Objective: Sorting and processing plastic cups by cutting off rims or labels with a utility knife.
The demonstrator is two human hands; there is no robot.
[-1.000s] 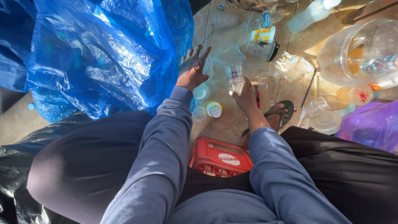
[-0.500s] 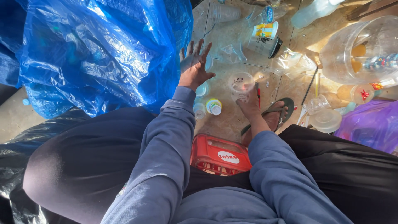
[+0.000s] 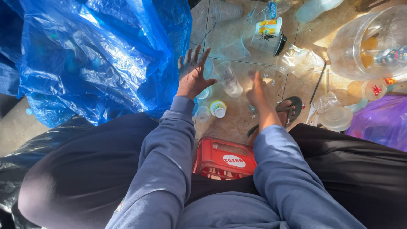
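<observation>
My left hand (image 3: 193,72) is raised with its fingers spread and holds nothing, right beside the big blue plastic bag (image 3: 97,55). My right hand (image 3: 257,89) is blurred, fingers loose, with nothing seen in it. A clear plastic cup (image 3: 229,79) sits between the two hands, touching neither. Just below the left hand lie a small white-and-yellow capped pot (image 3: 218,109) and a small clear cup (image 3: 203,113) on the tiled floor. Both arms wear grey-blue sleeves.
A red plastic crate (image 3: 222,159) stands between my knees. Clear cups and bottles litter the tiles, among them a labelled cup with a dark lid (image 3: 267,36) and a large clear jug (image 3: 373,42). A sandalled foot (image 3: 292,108), a purple bag (image 3: 381,121) and a black bag (image 3: 25,161) surround me.
My right hand held a clear cup a second ago; now the cup is out of it, between the hands. The left hand stayed spread by the blue bag.
</observation>
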